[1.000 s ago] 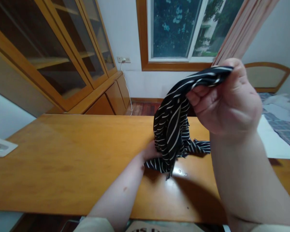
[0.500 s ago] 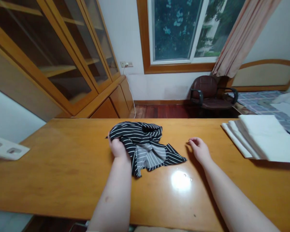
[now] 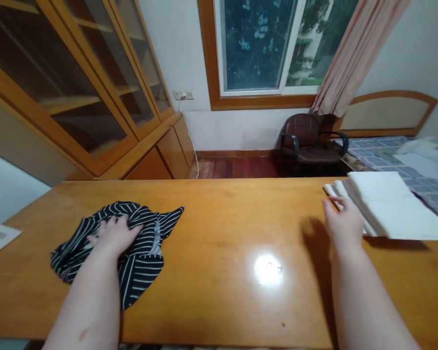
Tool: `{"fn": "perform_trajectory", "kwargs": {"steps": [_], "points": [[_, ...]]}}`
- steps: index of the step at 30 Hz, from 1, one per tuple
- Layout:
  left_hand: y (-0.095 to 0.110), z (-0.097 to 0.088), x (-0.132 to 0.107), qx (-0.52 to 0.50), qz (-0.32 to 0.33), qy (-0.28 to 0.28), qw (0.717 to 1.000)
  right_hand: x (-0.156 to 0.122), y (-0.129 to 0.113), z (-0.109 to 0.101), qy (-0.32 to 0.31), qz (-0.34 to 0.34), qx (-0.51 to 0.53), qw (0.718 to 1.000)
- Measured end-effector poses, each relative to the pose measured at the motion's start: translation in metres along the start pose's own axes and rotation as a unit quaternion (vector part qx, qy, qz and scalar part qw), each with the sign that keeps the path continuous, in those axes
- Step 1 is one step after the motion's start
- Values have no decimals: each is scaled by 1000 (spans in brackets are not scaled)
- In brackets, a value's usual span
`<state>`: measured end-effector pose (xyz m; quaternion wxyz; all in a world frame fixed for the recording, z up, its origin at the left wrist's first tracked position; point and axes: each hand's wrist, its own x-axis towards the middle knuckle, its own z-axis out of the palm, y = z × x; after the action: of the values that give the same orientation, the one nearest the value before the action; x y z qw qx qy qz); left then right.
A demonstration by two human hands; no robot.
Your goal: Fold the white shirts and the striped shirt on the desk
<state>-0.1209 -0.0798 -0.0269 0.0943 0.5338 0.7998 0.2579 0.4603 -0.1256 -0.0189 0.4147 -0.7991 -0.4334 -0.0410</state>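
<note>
A black cloth with white stripes lies crumpled on the left part of the table, with a paler inner side showing at one fold. Spread over the top of it are the fingers of my left hand, resting on the fabric without a grip on it. My right hand is raised above the table at the left edge of a stack of folded white cloths. Its thumb and forefinger are apart with nothing between them; the other fingers are partly hidden.
The wooden table spans the foreground. A white plastic piece sits at its left edge. Past the table stand a glass-doored cabinet, a brown armchair and a bed. A white cord hangs from the wall socket.
The striped cloth has moved left and lies flatter, and my left hand has gone from gripping it to resting open on it. My right hand has moved right, to the white stack.
</note>
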Motion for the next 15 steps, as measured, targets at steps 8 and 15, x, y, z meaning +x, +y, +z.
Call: {"fn": "perform_trajectory", "kwargs": {"steps": [8,15], "points": [[-46,21,35,136,6,-58,989,80,113,-62,-35,197,-252,947],[33,14,15,89,5,47,995,84,126,-50,-75,97,-247,961]]}}
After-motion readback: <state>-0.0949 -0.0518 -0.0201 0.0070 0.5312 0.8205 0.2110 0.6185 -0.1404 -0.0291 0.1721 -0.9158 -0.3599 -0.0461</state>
